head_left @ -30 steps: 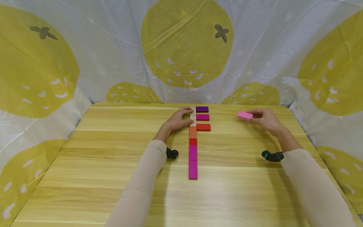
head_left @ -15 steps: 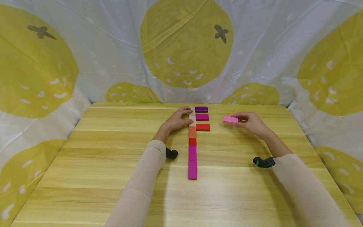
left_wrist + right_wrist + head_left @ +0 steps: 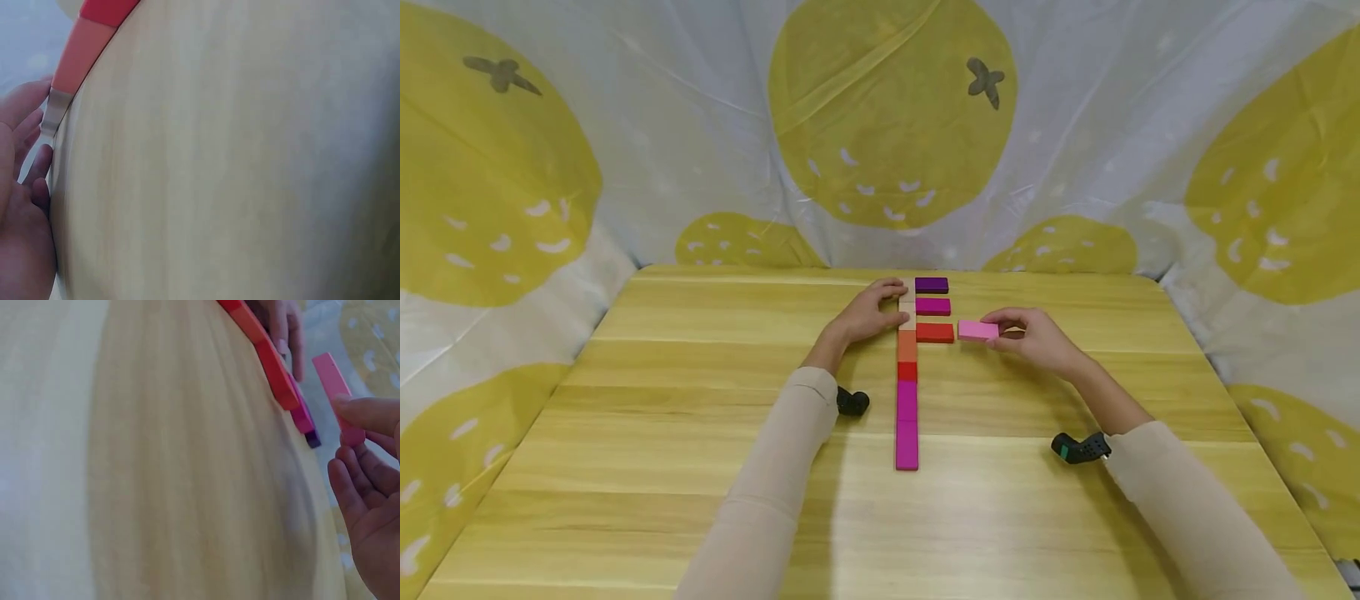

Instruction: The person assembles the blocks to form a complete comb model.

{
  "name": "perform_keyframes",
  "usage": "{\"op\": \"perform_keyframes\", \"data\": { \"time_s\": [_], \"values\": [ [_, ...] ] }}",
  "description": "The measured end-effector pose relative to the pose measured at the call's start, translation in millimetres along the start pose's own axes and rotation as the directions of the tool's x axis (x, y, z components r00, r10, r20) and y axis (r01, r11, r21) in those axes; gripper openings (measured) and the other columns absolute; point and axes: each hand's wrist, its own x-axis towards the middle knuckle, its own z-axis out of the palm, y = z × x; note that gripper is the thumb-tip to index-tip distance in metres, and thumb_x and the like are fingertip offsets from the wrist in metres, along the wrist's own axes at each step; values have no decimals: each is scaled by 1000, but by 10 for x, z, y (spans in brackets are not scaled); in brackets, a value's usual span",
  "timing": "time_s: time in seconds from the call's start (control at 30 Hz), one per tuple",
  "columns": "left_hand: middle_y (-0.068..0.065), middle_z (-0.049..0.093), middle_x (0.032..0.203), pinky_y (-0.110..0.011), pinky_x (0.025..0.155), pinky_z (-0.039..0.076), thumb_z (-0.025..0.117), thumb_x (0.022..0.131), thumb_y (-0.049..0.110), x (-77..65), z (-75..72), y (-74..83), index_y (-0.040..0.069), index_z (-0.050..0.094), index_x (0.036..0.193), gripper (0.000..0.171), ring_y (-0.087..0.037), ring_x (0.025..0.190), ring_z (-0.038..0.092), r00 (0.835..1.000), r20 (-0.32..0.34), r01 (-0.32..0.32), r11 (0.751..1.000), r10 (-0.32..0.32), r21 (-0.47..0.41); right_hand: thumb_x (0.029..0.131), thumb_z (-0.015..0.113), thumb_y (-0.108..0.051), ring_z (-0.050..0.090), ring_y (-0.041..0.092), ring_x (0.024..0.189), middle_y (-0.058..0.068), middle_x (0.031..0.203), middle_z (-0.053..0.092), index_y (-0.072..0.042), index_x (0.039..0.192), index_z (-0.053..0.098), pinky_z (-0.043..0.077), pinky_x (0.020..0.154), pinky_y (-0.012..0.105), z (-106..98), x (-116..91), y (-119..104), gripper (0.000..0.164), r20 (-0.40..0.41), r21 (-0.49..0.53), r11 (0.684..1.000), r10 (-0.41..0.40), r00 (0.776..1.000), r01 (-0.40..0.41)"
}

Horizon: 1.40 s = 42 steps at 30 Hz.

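Observation:
A pink block (image 3: 977,331) is pinched between the thumb and fingers of my right hand (image 3: 1033,340); it appears raised off the table, just right of a red block (image 3: 935,333). My left hand (image 3: 863,312) rests against the left side of the beige blocks (image 3: 907,313) at the far end of a straight column, its thumb and fingertips touching them and partly covering them. Nearer in that column lie an orange block (image 3: 907,344), a short red block (image 3: 907,371) and magenta blocks (image 3: 907,446). Sticking out rightward from it are purple (image 3: 932,286), magenta (image 3: 933,307) and red blocks.
Everything lies on a light wooden table (image 3: 647,467). A pale curtain (image 3: 715,108) with big yellow fruit prints hangs behind and at both sides. Black wrist devices (image 3: 1078,447) sit at both cuffs, above the tabletop.
My right hand has carried the pink block leftward and a little nearer, from the right part of the table to beside the red block. The left hand has stayed at the column.

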Motion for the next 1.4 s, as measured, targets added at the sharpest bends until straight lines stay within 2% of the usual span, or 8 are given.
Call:
{"op": "perform_keyframes", "data": {
  "time_s": [0.2, 0.4, 0.6, 0.9, 1.17, 1.4],
  "values": [
    [-8, 30, 165, -41, 121, 26, 69, 102, 23, -7, 18, 11, 7, 49, 155, 59, -27, 151, 28, 1000, 2, 11, 1000, -11, -2, 91, 77, 3, 61, 29, 103, 16, 117, 67, 4, 121, 72, 57, 92, 35, 138, -37, -29, 31, 15, -68, 994, -81, 997, 82],
    [-7, 31, 165, -41, 121, 24, 69, 102, 23, 14, 47, 26, 7, 49, 155, 59, -27, 152, 26, 1000, 0, 11, 1000, -11, 1, 89, 79, 4, 62, 27, 101, 13, 116, 66, 2, 120, 73, 57, 92, 43, 259, -60, -88, 31, 48, -166, 970, -172, 984, 178],
    [-7, 31, 165, -40, 121, 26, 69, 102, 22, 33, 54, 7, 7, 49, 155, 58, -26, 151, 29, 1000, 3, 11, 1000, -11, -2, 88, 80, 3, 63, 27, 101, 14, 116, 67, 4, 119, 74, 57, 92, 43, 367, -42, -129, 32, 74, -162, 967, -185, 980, 195],
    [-7, 31, 165, -40, 120, 27, 69, 102, 22, 20, 39, -5, 7, 48, 155, 59, -27, 151, 29, 1000, 1, 9, 1000, -9, 0, 91, 81, -7, 66, 25, 103, 10, 114, 71, 0, 120, 75, 57, 92, 42, 542, 19, -145, 31, 66, -266, 943, -188, 980, 199],
    [-7, 30, 165, -41, 121, 26, 69, 102, 23, 43, 38, -3, 7, 48, 155, 59, -27, 152, 28, 1000, 0, 9, 1000, -9, 2, 91, 81, -8, 66, 23, 95, 11, 110, 71, 1, 120, 75, 57, 87, 41, 590, 28, -198, 31, 53, -321, 930, -169, 984, 177],
    [-8, 30, 166, -42, 121, 25, 69, 102, 23, 40, 54, -3, 8, 48, 155, 59, -28, 152, 26, 1000, 6, 14, 1000, -14, -1, 91, 81, -10, 59, 20, 87, 7, 103, 69, 0, 120, 75, 53, 79, 36, 631, 44, -180, 31, 71, -372, 912, -155, 985, 171]
  ]
}}
